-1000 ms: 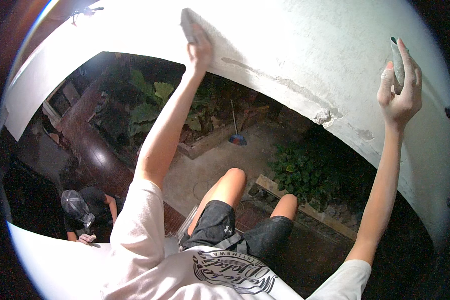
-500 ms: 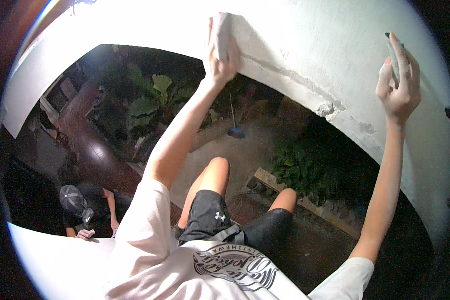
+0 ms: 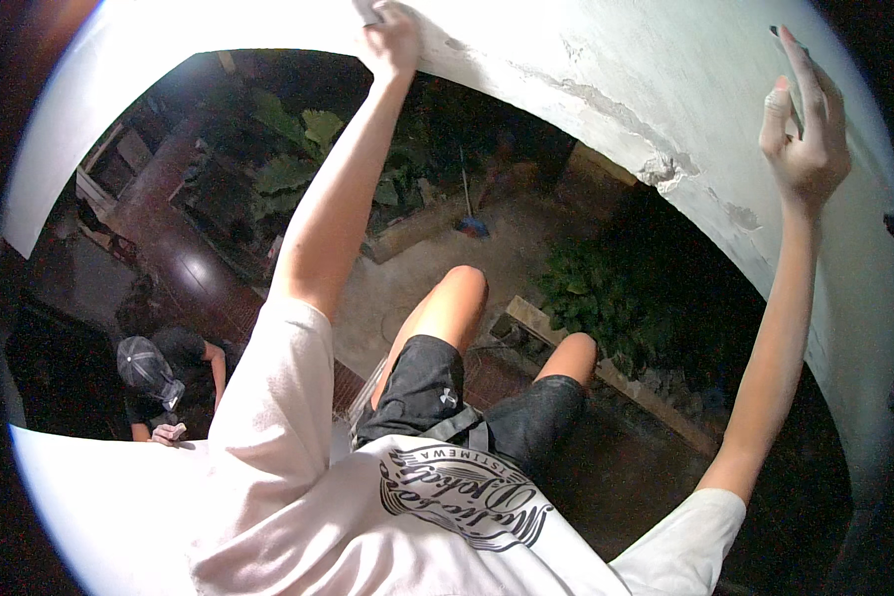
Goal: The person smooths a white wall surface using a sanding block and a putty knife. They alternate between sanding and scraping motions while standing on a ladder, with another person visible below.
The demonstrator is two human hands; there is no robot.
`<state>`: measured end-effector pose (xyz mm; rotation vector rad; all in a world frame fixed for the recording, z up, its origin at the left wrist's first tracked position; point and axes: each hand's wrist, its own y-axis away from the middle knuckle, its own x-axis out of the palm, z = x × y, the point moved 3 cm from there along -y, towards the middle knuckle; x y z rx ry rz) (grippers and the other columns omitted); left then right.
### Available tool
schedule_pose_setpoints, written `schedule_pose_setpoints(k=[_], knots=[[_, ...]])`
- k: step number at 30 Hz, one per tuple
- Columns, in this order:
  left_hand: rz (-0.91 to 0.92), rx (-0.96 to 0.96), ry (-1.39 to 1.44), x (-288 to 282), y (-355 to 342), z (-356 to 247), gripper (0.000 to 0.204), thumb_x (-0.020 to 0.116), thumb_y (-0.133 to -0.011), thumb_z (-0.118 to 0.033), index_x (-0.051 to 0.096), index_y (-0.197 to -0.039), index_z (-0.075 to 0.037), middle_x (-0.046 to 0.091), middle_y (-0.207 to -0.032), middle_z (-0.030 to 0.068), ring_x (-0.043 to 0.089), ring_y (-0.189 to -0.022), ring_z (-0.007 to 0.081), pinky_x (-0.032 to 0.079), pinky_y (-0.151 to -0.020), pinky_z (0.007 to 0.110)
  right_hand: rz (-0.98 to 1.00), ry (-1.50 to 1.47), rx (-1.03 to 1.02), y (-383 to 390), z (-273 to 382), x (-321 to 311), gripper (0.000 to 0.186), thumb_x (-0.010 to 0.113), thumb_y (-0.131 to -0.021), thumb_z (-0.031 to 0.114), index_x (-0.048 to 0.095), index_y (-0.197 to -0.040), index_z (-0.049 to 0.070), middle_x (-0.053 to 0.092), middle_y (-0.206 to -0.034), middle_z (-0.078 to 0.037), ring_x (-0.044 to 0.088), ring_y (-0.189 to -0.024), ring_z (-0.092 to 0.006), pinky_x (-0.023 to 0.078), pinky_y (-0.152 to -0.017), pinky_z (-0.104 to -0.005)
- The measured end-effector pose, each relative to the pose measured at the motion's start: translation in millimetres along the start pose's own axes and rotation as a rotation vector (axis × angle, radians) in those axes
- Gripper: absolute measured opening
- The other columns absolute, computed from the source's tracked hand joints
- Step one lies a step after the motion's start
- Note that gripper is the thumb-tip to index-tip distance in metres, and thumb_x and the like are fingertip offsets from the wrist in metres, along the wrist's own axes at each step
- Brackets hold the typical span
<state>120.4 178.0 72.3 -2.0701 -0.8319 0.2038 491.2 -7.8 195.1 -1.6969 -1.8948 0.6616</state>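
My left hand (image 3: 391, 45) is raised to the bright white surface at the top. Its fingers are closed round a flat grey block (image 3: 368, 11), which is partly cut off by the picture's upper rim. On the right, my right hand (image 3: 808, 139) reaches up against the curved white wall (image 3: 705, 89), fingers long and thumb bent inward. A thin dark-edged piece (image 3: 774, 32) pokes out past its fingertips; the rest of it is hidden by the hand. Between the hands, the wall's lower edge has a rough, chipped patch (image 3: 663, 171).
Far below lie a paved yard, leafy plants (image 3: 596, 303) and a broom with a blue head (image 3: 472, 227). At lower left another person in a cap (image 3: 147, 370) rests a hand on a white ledge (image 3: 79, 487). My bare knees and black shorts show beneath me.
My left hand has moved up and left along the white surface with the grey block. The right hand sits slightly higher in the picture, and the whole view has shifted a little.
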Motion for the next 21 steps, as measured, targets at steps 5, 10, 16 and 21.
schedule_pose_setpoints(k=[5,10,16,21], knots=[[-0.074,-0.047,-0.034,5,21,6,0.053,0.040,-0.095,-0.011,0.027,-0.143,0.005,0.042,-0.137,0.0309,0.042,-0.127,0.0425,0.033,-0.107,0.043,0.025,0.032,0.017,5,3,5,0.038,0.060,-0.089,0.012,0.056,-0.127,0.011,0.065,-0.121,-0.002,0.066,-0.103,-0.0154,0.058,-0.078,-0.0205],[0.084,0.700,-0.234,29,61,-23,0.054,0.047,-0.092,-0.008,0.030,-0.141,0.008,0.040,-0.139,0.0307,0.038,-0.129,0.0464,0.028,-0.111,0.049,-0.003,-0.143,0.110,-6,0,-9,0.039,0.059,-0.092,0.019,0.054,-0.130,0.008,0.062,-0.125,-0.009,0.064,-0.107,-0.0199,0.055,-0.089,-0.0272],[0.079,-0.229,-0.194,-2,12,40,0.045,0.042,-0.098,-0.035,0.053,-0.125,-0.002,0.064,-0.106,0.0185,0.064,-0.094,0.0246,0.051,-0.080,0.038,-0.011,0.064,0.443,9,-38,-53,0.047,0.066,-0.090,0.024,0.053,-0.130,0.002,0.063,-0.116,-0.014,0.062,-0.101,-0.0292,0.050,-0.086,-0.0360],[-0.009,0.210,-0.149,11,31,7,0.061,0.036,-0.100,-0.033,0.013,-0.152,-0.012,0.012,-0.156,0.0223,0.011,-0.144,0.0417,0.014,-0.116,0.052,-0.197,0.232,0.591,30,-75,-60,0.058,0.068,-0.087,0.033,0.049,-0.135,0.007,0.060,-0.120,-0.015,0.059,-0.106,-0.0321,0.049,-0.089,-0.0387]])
